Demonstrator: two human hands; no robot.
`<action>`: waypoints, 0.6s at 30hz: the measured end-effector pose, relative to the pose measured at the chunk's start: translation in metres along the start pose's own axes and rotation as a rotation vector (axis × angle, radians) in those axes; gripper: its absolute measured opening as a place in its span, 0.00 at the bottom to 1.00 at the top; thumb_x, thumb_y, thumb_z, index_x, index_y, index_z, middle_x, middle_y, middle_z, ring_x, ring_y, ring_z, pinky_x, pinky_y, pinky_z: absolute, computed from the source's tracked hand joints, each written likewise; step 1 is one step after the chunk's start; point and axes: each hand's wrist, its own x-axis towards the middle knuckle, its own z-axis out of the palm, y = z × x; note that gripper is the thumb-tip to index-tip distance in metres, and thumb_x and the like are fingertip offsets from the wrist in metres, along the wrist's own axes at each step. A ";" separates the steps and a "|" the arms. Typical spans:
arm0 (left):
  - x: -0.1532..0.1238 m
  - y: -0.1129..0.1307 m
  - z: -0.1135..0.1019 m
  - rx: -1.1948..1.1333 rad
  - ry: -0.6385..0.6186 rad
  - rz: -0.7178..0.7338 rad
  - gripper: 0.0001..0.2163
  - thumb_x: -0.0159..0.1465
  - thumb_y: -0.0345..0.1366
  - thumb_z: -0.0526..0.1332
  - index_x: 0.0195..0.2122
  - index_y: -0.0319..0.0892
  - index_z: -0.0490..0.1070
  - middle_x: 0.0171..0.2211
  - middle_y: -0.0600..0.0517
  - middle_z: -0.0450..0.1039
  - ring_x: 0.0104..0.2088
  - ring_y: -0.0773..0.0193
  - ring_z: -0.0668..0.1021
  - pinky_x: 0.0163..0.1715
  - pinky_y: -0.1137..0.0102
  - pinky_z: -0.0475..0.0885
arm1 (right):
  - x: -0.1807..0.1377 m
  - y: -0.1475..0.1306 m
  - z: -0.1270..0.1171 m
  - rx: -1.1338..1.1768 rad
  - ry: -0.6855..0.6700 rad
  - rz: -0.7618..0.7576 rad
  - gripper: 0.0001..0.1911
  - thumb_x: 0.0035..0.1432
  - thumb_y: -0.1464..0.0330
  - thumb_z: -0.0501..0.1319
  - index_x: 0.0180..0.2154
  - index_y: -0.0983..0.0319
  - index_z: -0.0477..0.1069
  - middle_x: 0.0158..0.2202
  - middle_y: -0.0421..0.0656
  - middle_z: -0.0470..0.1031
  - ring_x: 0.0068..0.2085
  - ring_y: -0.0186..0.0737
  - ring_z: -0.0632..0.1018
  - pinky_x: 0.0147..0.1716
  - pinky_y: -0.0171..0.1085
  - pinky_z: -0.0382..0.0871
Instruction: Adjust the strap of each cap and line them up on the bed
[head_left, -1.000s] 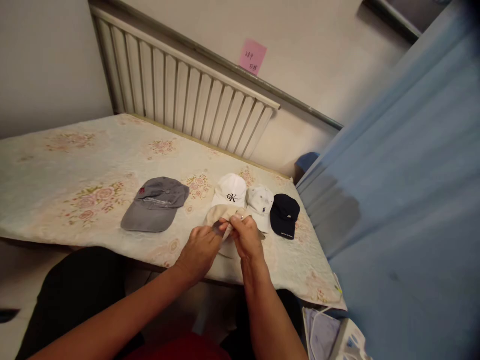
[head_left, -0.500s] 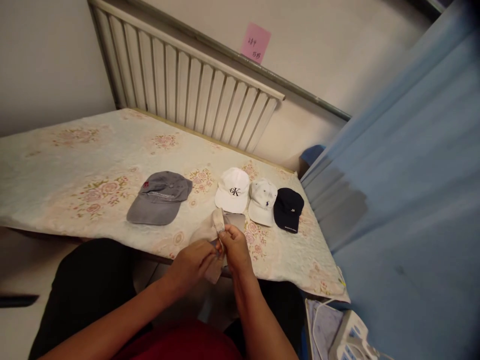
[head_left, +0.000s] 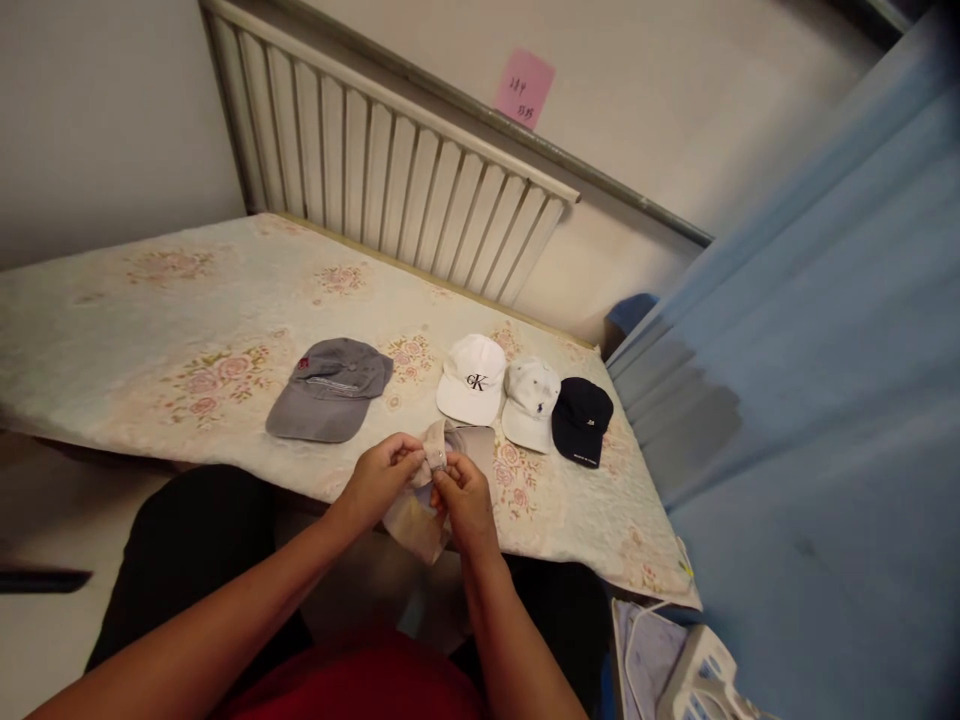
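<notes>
A beige cap (head_left: 417, 527) is between my two hands at the bed's near edge, its strap toward me and its grey-toned brim facing the bed. My left hand (head_left: 380, 478) pinches the cap's band from the left. On the right side of the strap, by what looks like its fastening, the fingers of my right hand (head_left: 466, 500) are closed. Left of my hands lies a grey cap (head_left: 328, 391). Beyond them sit a white cap (head_left: 471, 379) with black letters, a white cap (head_left: 530, 403) with a small dark logo, and a black cap (head_left: 582, 421).
The caps lie on a bed (head_left: 225, 320) with a flowered cover. Behind it are a white radiator (head_left: 390, 160) and a wall with a pink note (head_left: 525, 88). A blue curtain (head_left: 787, 380) hangs on the right. A white device (head_left: 705, 675) with a cable stands at lower right.
My left hand has moved up along the beige cap to its band. The cap has turned so more of its inside shows. My right hand keeps its hold on the strap.
</notes>
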 end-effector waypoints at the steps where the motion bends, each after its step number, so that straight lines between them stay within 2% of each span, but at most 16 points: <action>1: 0.001 0.001 0.001 -0.025 -0.017 -0.012 0.10 0.56 0.43 0.59 0.31 0.40 0.68 0.21 0.59 0.65 0.23 0.68 0.67 0.25 0.73 0.60 | 0.000 0.000 0.001 0.003 -0.006 0.011 0.08 0.52 0.69 0.60 0.36 0.61 0.73 0.16 0.33 0.67 0.17 0.30 0.64 0.18 0.30 0.55; 7: 0.005 -0.004 0.004 -0.053 -0.076 -0.056 0.11 0.57 0.44 0.57 0.26 0.42 0.63 0.18 0.61 0.59 0.20 0.69 0.62 0.23 0.73 0.56 | 0.001 0.007 0.000 0.063 -0.024 0.048 0.07 0.52 0.68 0.60 0.35 0.61 0.73 0.16 0.34 0.69 0.17 0.32 0.66 0.19 0.31 0.58; 13: 0.007 -0.014 0.004 -0.015 -0.084 -0.080 0.12 0.57 0.45 0.57 0.23 0.42 0.62 0.18 0.60 0.59 0.20 0.69 0.62 0.24 0.73 0.56 | 0.001 0.011 -0.001 0.227 0.010 0.128 0.09 0.55 0.61 0.59 0.33 0.60 0.72 0.21 0.37 0.74 0.18 0.33 0.70 0.20 0.32 0.63; 18: 0.005 -0.013 0.004 -0.048 -0.108 -0.113 0.12 0.56 0.45 0.57 0.24 0.43 0.62 0.18 0.60 0.60 0.20 0.68 0.63 0.24 0.73 0.56 | 0.005 0.014 -0.003 0.274 0.001 0.155 0.14 0.54 0.61 0.61 0.41 0.59 0.73 0.23 0.38 0.76 0.19 0.35 0.73 0.18 0.32 0.62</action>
